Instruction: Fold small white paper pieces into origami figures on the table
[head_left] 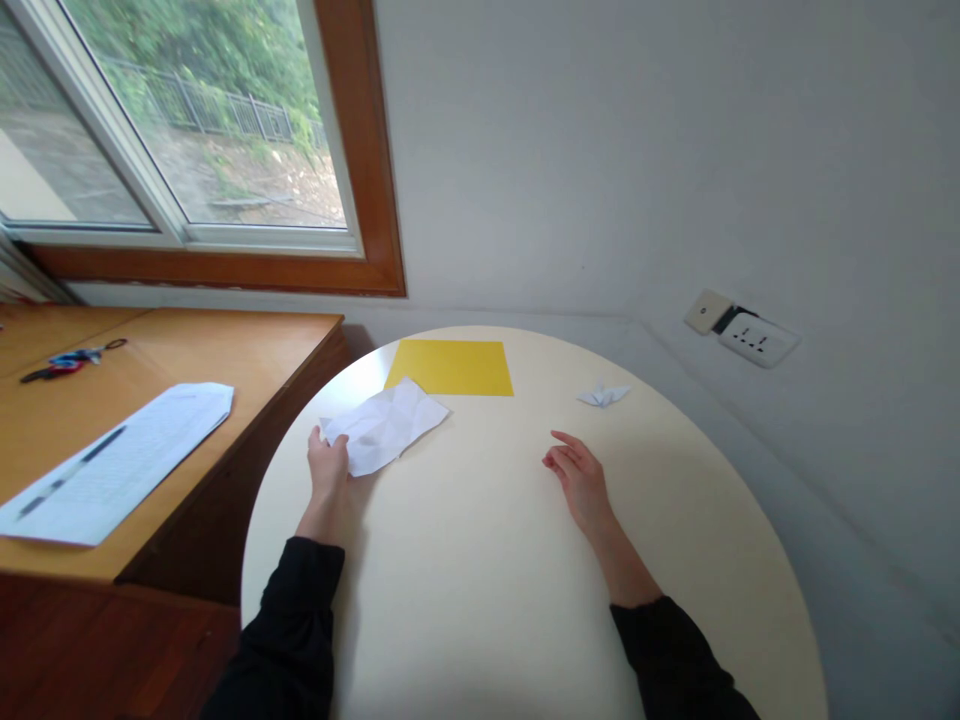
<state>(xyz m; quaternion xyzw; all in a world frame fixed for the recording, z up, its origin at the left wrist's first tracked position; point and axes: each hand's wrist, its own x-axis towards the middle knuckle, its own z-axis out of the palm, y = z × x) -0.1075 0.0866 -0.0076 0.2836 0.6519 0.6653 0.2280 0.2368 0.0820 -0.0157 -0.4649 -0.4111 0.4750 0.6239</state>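
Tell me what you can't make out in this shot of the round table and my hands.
- Left hand, head view: fingertips tucked under the creased white paper, so its grip is unclear.
- Small folded white paper: too small to tell its shape.
- Printed sheet on the wooden desk: text too fine to read.
- Scissors: blurred near the left edge.
- Right hand: open, holding nothing.

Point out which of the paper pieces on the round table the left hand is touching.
The creased white paper sheet, at the left hand. The flat yellow sheet and small folded white paper lie untouched.
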